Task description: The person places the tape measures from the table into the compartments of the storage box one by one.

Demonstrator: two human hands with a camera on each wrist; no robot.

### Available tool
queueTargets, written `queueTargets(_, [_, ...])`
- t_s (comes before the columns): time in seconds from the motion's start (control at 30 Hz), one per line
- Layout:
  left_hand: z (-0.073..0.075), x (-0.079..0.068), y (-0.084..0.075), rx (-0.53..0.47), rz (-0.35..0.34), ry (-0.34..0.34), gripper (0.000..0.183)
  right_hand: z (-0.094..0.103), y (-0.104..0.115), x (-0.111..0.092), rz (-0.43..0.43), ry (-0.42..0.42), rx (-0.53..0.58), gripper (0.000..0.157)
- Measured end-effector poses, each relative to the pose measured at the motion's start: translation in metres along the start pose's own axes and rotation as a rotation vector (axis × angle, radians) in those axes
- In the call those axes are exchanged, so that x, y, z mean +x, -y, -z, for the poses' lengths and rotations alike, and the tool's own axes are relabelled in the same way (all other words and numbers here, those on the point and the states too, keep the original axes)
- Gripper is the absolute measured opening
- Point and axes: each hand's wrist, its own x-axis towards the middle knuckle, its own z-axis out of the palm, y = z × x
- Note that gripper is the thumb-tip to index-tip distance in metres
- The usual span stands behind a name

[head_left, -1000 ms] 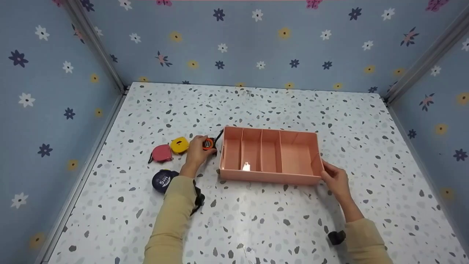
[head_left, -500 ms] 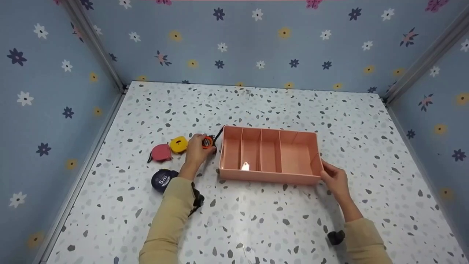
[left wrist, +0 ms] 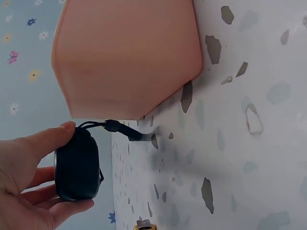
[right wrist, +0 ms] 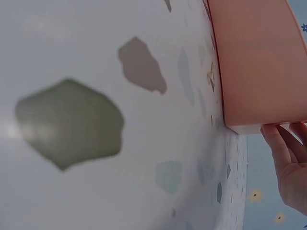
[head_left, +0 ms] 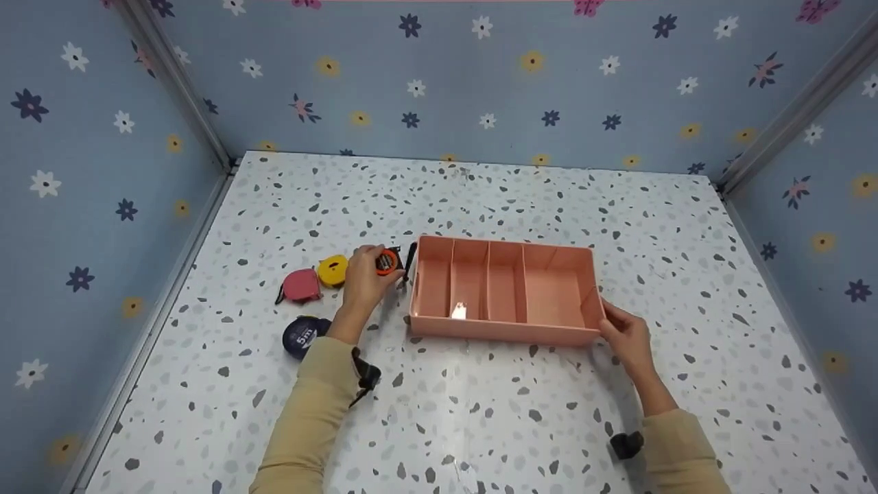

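My left hand [head_left: 363,278] grips a black tape measure [head_left: 387,261] with an orange ring on its face, just left of the pink divided box [head_left: 507,332]. In the left wrist view, thumb and fingers close around the tape measure [left wrist: 76,165]. Its black wrist strap [left wrist: 125,129] dangles beside the box's end wall. On the other side, my right hand [head_left: 630,341] touches the box's right end. Fingertips rest against the outside of that wall [right wrist: 264,62] in the right wrist view, the fingers fairly straight.
Left of my left hand lie a yellow tape measure [head_left: 333,272] and a pink one [head_left: 300,285]. A dark blue tape measure [head_left: 302,336] marked 5m sits beside my left forearm, partly covered by it. Flower-patterned panels [head_left: 473,82] enclose the speckled table [head_left: 480,418].
My left hand has shifted slightly left and away from me with the tape measure, which looks raised and turned. Its strap now hangs more upright. The right hand and box stay put.
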Motion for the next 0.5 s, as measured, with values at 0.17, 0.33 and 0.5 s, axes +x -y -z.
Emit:
queueTargets(0.17, [0.006,-0.004,-0.009,-0.015,-0.005,-0.013,0.057,-0.001,0.007,-0.003,0.007,0.002,0.035,0.040])
queueTargets(0.33, [0.010,-0.006,-0.019,-0.040,-0.006,-0.020,0.057,0.000,-0.005,0.001,0.019,-0.008,0.017,0.040])
queueTargets(0.5, [0.012,-0.008,-0.027,-0.050,-0.021,-0.029,0.056,0.000,-0.011,0.002,0.027,-0.003,0.001,0.041])
